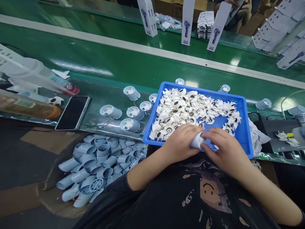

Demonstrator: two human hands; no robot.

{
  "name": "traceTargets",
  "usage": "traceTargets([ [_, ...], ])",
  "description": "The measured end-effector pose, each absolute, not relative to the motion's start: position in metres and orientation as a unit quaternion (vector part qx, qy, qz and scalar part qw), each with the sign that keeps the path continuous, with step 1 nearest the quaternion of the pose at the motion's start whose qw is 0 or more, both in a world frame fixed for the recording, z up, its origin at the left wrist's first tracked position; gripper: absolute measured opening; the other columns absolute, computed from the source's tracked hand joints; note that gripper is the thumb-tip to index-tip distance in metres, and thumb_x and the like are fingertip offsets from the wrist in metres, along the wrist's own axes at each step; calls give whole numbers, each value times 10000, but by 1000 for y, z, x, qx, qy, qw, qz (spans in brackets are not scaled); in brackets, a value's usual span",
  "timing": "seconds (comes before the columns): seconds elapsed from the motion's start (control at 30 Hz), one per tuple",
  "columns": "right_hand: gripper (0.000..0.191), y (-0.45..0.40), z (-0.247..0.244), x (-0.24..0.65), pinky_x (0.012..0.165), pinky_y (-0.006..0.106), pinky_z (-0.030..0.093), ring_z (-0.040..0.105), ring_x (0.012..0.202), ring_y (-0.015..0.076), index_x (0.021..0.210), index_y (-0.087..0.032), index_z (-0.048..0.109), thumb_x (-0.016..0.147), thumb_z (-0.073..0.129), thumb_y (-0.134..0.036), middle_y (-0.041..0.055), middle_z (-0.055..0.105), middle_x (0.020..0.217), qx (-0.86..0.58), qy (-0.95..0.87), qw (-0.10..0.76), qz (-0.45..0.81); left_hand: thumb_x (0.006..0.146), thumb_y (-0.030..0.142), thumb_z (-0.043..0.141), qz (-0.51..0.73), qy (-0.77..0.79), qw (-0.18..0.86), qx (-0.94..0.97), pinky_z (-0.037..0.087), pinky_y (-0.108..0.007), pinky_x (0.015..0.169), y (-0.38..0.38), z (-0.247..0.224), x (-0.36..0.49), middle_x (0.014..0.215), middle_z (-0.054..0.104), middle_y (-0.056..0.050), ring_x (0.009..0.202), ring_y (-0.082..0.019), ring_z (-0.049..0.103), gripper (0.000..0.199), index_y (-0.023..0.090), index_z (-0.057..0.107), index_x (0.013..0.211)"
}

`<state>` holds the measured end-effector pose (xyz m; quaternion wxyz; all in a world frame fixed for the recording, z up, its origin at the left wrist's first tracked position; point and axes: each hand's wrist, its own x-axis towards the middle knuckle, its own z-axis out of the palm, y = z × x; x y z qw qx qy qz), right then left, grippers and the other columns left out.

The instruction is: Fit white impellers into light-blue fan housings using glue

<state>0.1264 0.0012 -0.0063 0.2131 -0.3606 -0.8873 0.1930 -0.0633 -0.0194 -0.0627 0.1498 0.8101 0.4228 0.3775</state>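
Over the near edge of a blue tray (247, 133), my left hand (182, 141) is closed around a pale blue plastic cylinder (197, 141). My right hand (220, 144) meets the cylinder's open end with bent fingertips, pinching at a white part there that is mostly hidden; it looks like a fan impeller. Many loose white fan impellers (186, 108) with dark hubs are heaped in the tray. To the tray's left stand several pale blue cylinders (130, 125) with white blades inside.
A sack (47, 194) of pale blue cylinders (95, 165) sits below the bench at left. A phone (73, 113) and bottles (28, 103) lie on the bench. White boxes (187, 25) stand across the green conveyor (119, 60). A dark device (274, 130) is at right; another person's hands (245, 8) show beyond.
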Motion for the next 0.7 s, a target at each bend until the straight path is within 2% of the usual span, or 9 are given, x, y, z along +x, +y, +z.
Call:
traceTargets([
  [0.1, 93, 2, -7, 120, 676, 297, 443, 535, 764, 171, 934, -178, 686, 900, 601, -194, 67, 558, 849, -343, -907, 208, 125, 882, 258, 547, 410, 424, 118, 799, 530, -440, 971, -23, -65, -59, 1117, 710, -97, 1067, -238, 668, 344, 200, 514, 1219],
  [0.2, 48, 8, -14, 118, 657, 281, 415, 501, 742, 157, 859, -174, 701, 871, 662, -199, 47, 506, 805, -340, -904, 216, 143, 880, 245, 537, 434, 434, 102, 783, 543, -439, 949, -25, -67, -54, 1078, 712, -90, 1027, -232, 677, 323, 207, 504, 1199],
  [0.3, 114, 11, -22, 115, 632, 264, 402, 483, 715, 141, 755, -149, 678, 860, 678, -194, 38, 483, 784, -338, -899, 217, 174, 871, 215, 535, 442, 435, 100, 778, 552, -427, 931, -26, -69, -52, 1057, 714, -86, 1005, -226, 680, 308, 202, 504, 1177],
  [0.4, 96, 12, -24, 114, 640, 276, 411, 481, 730, 152, 879, -173, 718, 897, 638, -224, 45, 477, 798, -334, -895, 235, 176, 889, 235, 543, 444, 438, 90, 777, 545, -422, 948, -28, -68, -53, 1085, 713, -94, 1040, -229, 677, 323, 193, 499, 1206],
  [0.47, 160, 11, -18, 118, 650, 282, 427, 494, 751, 157, 1008, -197, 722, 928, 600, -261, 50, 479, 818, -323, -897, 236, 189, 893, 280, 560, 428, 438, 98, 784, 540, -426, 957, -29, -65, -59, 1115, 711, -95, 1058, -237, 675, 363, 201, 493, 1241],
  [0.6, 151, 8, -2, 148, 631, 246, 462, 540, 752, 123, 1007, -253, 708, 954, 569, -277, 37, 496, 845, -254, -892, 231, 294, 832, 450, 681, 404, 461, 78, 786, 514, -449, 991, -18, -56, -94, 1201, 661, -105, 1118, -266, 633, 507, 224, 521, 1256],
  [0.7, 206, 0, -1, 187, 640, 268, 492, 579, 796, 144, 1069, -302, 671, 941, 548, -198, 58, 534, 901, -286, -882, 300, 222, 739, 510, 761, 383, 576, 28, 722, 497, -483, 990, 21, -52, -140, 1182, 602, -100, 1134, -301, 592, 551, 244, 590, 1191],
])
